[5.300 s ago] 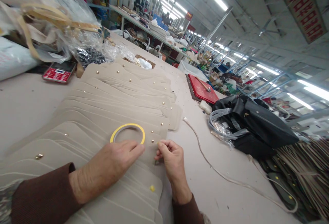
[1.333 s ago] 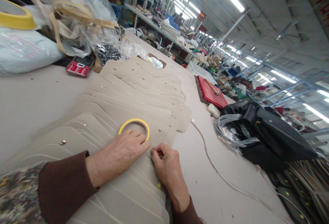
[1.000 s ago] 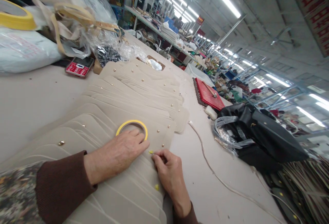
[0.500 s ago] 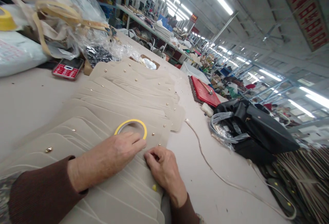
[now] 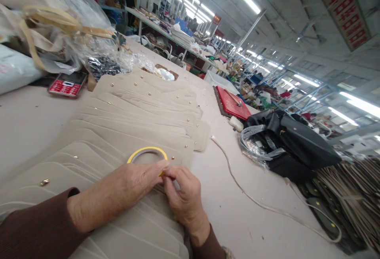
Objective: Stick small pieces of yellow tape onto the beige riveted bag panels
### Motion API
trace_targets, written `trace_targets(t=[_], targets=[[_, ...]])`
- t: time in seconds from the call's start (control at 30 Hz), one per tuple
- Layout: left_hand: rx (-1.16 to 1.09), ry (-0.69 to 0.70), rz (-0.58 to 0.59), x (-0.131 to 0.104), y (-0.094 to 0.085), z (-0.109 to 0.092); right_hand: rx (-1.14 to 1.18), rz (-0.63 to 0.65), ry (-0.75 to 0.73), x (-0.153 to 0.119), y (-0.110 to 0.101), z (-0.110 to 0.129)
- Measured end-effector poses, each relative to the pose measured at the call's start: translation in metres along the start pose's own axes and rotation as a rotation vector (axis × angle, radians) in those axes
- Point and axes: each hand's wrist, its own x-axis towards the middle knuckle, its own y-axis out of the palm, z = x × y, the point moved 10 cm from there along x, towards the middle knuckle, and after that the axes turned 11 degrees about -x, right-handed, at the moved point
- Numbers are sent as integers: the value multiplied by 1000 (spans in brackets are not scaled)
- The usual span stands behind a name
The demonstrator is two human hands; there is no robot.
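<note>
Beige pieces with small metal studs (image 5: 118, 124) lie overlapped in a fanned pile beneath my hands. My left hand (image 5: 136, 178) is closed round the near side of a yellow tape roll (image 5: 147, 149), whose far arc shows above the fingers. Against its fingertips, my right hand (image 5: 184, 189) pinches at the roll's right edge, where a bit of yellow shows. What lies between the right thumb and finger is too small to make out.
A red board with a hammer (image 5: 233, 102), a black bag (image 5: 293, 144) and a thin cord (image 5: 243, 191) are on the right. A red calculator-like device (image 5: 67, 84) and plastic wrapping (image 5: 97, 53) sit at the left. Dark pieces (image 5: 341, 203) are stacked at the lower right.
Both hands have come together; the right hand moved up and left to touch the left fingertips. The tape roll has shifted slightly down and left with the left hand. The view has shifted a little.
</note>
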Motion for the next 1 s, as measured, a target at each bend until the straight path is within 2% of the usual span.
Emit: trace_targets(t=[0.17, 0.27, 0.37, 0.47, 0.63, 0.7, 0.77, 0.9, 1.0], targets=[[-47, -22, 46, 0, 4, 0, -187, -58, -85, -2, 1, 8], [-61, -76, 80, 1, 7, 4, -245, -104, -52, -2, -2, 7], [-6, -87, 55, 3, 4, 6, -218, -158, 18, -2, -6, 4], [51, -88, 46, 5, 4, 4, -57, -126, 242, -1, 0, -14], [90, -16, -69, 7, -6, -10, 427, 29, 867, -21, 34, -71], [138, -16, -57, 8, -5, -12, 485, 35, 979, -25, 36, -87], [230, -61, 45, 10, 3, -7, 480, 23, 988, -23, 32, -98], [344, -194, 266, 8, 21, 12, 409, 31, 896, -17, 28, -105], [310, -230, 323, 8, 25, 15, 306, 43, 813, -13, 27, -101]])
